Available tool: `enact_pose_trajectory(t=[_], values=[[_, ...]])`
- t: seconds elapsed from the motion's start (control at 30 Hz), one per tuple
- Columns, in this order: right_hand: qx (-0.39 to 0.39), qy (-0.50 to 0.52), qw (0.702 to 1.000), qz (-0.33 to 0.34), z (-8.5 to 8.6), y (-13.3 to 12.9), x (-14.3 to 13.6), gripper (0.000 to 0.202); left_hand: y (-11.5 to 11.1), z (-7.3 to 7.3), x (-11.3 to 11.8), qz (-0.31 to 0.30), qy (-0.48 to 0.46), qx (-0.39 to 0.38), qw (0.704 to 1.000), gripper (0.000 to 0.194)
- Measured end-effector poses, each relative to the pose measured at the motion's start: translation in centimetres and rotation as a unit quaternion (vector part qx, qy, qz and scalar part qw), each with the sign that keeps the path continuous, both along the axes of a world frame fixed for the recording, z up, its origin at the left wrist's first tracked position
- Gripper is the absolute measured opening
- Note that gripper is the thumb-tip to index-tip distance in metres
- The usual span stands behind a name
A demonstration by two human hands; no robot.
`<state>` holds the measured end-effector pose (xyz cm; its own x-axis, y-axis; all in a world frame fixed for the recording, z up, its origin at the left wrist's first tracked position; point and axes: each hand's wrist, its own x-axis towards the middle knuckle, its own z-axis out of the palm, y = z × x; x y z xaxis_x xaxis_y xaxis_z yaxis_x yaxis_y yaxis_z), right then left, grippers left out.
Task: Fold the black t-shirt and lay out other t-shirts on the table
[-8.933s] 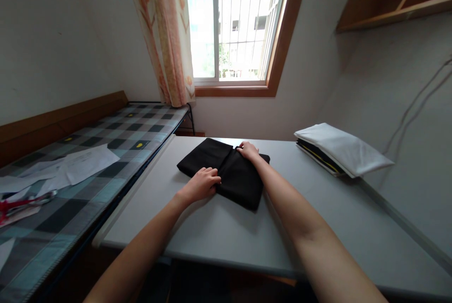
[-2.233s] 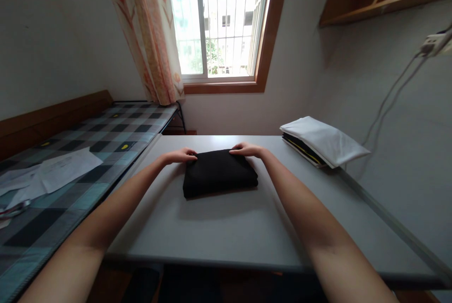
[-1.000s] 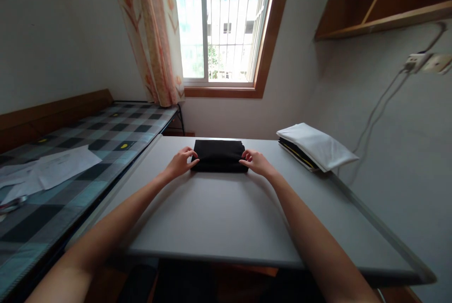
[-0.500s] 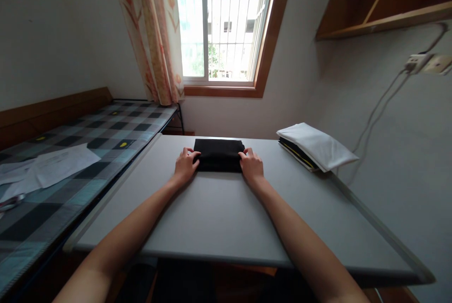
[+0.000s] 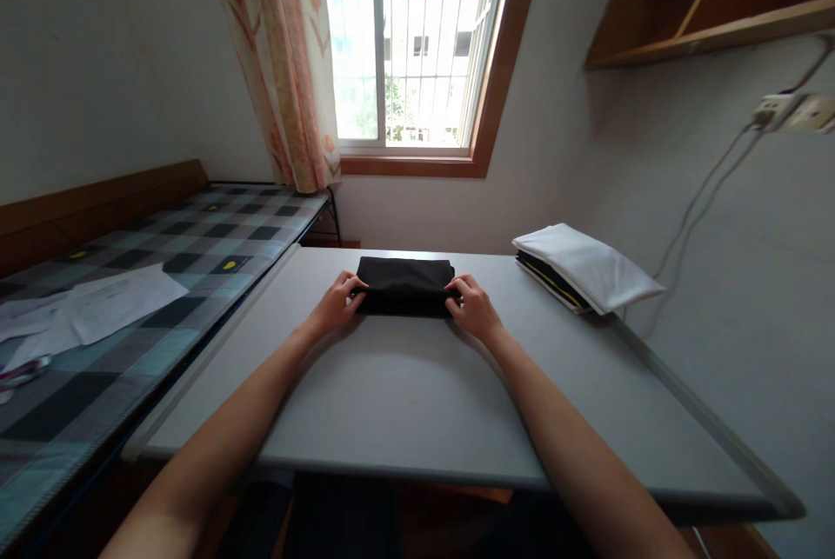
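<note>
Black folded cloth (image 5: 405, 283) has both hands' fingers (image 5: 459, 284) pinched on its ends.

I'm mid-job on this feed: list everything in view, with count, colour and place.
folded fabric: one, black, far middle of the table
table: one, pale grey-white, in front
bundle: one, white outside, black and yellow inside, table's far right
mattress: one, grey, black and teal checks, left
papers: several, white, on the mattress
small item: unclear, red and silvery, beside the papers
curtain: one, cream and orange, left of the window
window: one, brown frame, ahead
shelf: one, brown, upper right
wall sockets: two, whitish, right wall
left hand: one, pinching the fabric's left end
right hand: one, pinching its right end
</note>
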<state>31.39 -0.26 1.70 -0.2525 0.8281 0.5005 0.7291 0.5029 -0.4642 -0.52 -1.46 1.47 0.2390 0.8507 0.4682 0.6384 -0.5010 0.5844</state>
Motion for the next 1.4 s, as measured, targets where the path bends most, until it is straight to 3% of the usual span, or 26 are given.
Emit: enact_pose_trajectory(t=[0.17,0.3,0.47,0.63,0.77,0.9,1.1,1.23,1.4], values=[[-0.016,-0.044,0.999,0.022,0.1,-0.1,0.3,0.012,-0.2,0.3,-0.6,-0.041,0.0,0.001,0.999,0.016],[-0.022,-0.091,0.996,0.006,0.0,-0.2,0.4,0.013,0.1,-0.1,-1.1,-0.032,0.083,0.023,0.996,0.013],[0.031,-0.194,0.98,-0.018,0.2,-0.3,0.5,0.016,-0.1,0.1,-1.2,-0.012,0.168,0.071,0.983,0.019],[0.082,-0.207,0.975,0.011,0.6,-0.4,0.4,0.021,-0.3,0.4,-1.1,-0.01,0.184,0.089,0.979,0.026],[0.118,-0.218,0.969,-0.014,0.5,-0.2,0.0,0.016,0.0,0.3,-0.9,0.022,0.22,0.128,0.967,0.023],[0.084,-0.241,0.967,-0.006,0.1,0.0,0.0,0.015,-0.1,0.1,-0.9,0.014,0.269,0.136,0.953,0.02],[0.07,-0.208,0.975,0.04,-0.1,0.0,0.8,0.015,-0.6,0.2,-1.3,-0.017,0.265,0.142,0.954,0.021],[0.127,-0.184,0.974,0.043,-0.1,0.0,0.5,0.022,-0.5,0.1,-0.3,0.01,0.275,0.2,0.94,0.026],[0.174,-0.199,0.963,0.055,-0.1,0.2,-1.3,0.031,-0.2,-0.3,2.5,-0.01,0.317,0.239,0.918,0.028]])
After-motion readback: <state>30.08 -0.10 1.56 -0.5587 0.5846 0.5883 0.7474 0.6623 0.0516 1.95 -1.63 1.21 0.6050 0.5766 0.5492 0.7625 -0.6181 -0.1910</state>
